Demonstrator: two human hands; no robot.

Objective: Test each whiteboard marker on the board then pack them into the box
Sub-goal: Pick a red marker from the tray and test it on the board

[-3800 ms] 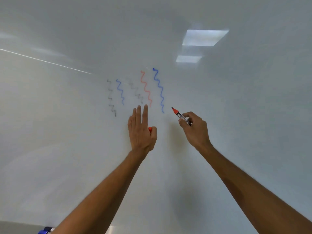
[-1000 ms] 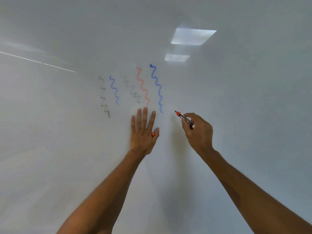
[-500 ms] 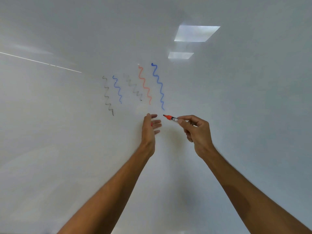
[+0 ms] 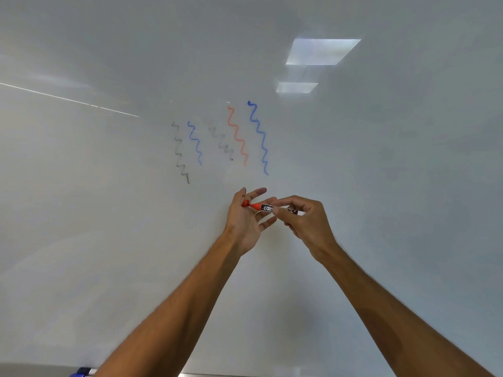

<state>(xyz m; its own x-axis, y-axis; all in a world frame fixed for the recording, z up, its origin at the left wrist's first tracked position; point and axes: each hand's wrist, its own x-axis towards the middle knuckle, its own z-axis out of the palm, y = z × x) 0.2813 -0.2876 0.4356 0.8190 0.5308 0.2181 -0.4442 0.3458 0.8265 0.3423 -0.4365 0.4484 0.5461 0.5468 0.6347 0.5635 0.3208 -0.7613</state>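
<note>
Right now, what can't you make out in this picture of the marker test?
Head view:
- Whether the red cap is seated on the red marker: the left hand partly covers the joint.
- The marker's label: the right hand covers most of it.
- Blue-capped objects at the bottom: cut off by the edge.
- The packing box: out of frame.

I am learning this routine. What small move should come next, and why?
Probably push the cap onto the marker: the right hand points its red tip at the cap, which the left hand pinches, and they seem just to meet.
</note>
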